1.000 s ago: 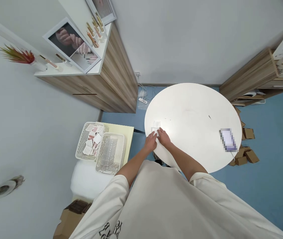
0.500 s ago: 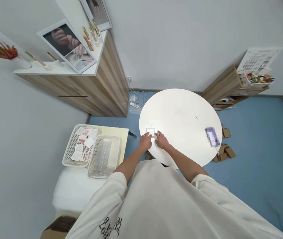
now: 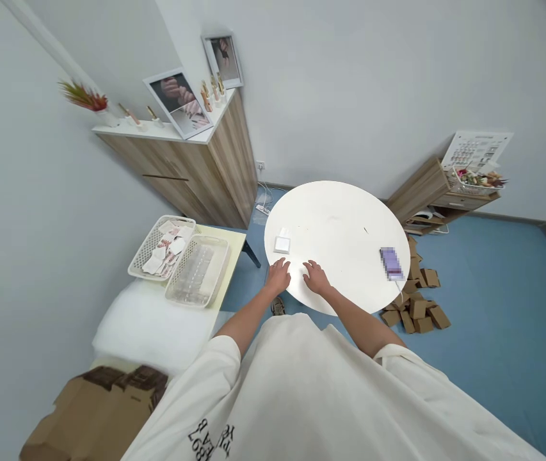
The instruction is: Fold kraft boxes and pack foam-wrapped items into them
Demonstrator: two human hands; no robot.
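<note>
On the round white table a small flat white square item lies near the left edge; its exact kind I cannot make out. Close below it is my left hand, fingers apart and holding nothing, at the table's rim. My right hand is over the near part of the table, its fingers spread and bent with nothing in them. A gap separates both hands from the white item. A blurred purple phone-like object with a white cable rests at the table's right side.
To the left, a white basket of printed cards and a basket of clear plastic pieces stand on a pale side table. Cardboard boxes lie on the floor at right. A wooden cabinet stands behind.
Both hands have let go of the white square item and drawn back toward me, moving a little apart. The camera view has shifted, showing more boxes on the floor.
</note>
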